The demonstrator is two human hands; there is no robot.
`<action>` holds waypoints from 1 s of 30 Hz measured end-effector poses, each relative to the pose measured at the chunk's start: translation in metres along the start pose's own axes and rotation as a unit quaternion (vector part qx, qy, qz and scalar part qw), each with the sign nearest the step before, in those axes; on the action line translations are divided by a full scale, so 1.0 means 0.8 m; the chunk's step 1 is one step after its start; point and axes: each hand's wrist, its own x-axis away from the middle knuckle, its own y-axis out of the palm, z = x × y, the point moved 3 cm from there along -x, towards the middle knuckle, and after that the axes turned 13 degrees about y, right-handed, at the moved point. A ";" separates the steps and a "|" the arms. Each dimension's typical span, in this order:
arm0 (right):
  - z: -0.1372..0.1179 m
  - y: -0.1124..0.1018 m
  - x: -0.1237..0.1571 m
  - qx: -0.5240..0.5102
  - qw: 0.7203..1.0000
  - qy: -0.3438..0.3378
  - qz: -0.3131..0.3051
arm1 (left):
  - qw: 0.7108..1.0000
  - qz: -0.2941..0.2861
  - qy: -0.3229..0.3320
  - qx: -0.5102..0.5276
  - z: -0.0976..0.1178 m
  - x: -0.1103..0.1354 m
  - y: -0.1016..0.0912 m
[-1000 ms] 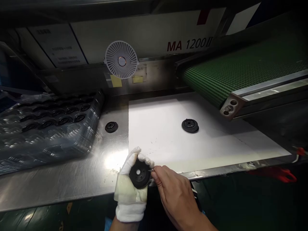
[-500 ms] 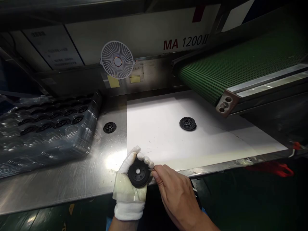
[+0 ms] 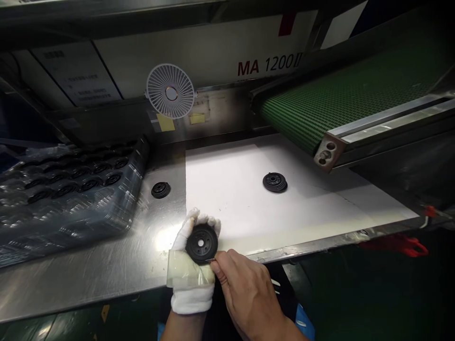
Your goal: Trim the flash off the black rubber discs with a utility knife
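My left hand (image 3: 190, 270), in a white glove wrapped with clear tape, holds a black ribbed rubber disc (image 3: 201, 244) with a central hole. My right hand (image 3: 245, 296) is bare and pinches a small metal blade (image 3: 209, 260) between thumb and fingers. The blade's tip is at the lower edge of the disc, and most of the blade is hidden by my fingers. Two similar black discs lie farther off: one (image 3: 275, 182) on a white sheet (image 3: 227, 189), the other (image 3: 160, 190) on bare steel.
A stainless steel table (image 3: 88, 265) runs under the white sheet. At its left lies a plastic-wrapped tray (image 3: 71, 189) holding several black discs. A green conveyor belt (image 3: 348, 104) ends at the back right. A small white fan (image 3: 170, 91) is mounted on the machine front behind.
My right hand has moved from the disc's right edge to its lower edge, bringing the blade with it. The whole view has shifted slightly, and the disc stays in my left hand.
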 end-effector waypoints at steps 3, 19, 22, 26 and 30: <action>0.001 -0.009 -0.006 -0.019 1.000 -0.008 -0.013 | 0.997 -0.039 -0.055 -0.033 0.007 0.004 0.001; -0.004 -0.007 -0.010 0.012 1.000 -0.001 0.020 | 1.000 -0.016 -0.009 0.008 0.003 -0.008 0.002; -0.006 -0.005 -0.011 -0.002 1.000 -0.010 0.019 | 1.000 -0.002 0.011 0.003 0.007 -0.008 0.002; -0.003 -0.011 -0.016 -0.006 1.000 -0.014 0.013 | 0.996 -0.057 -0.057 -0.042 0.015 -0.002 0.003; 0.003 -0.018 -0.023 0.013 1.000 -0.004 0.024 | 0.995 -0.070 -0.062 -0.037 0.021 -0.002 0.003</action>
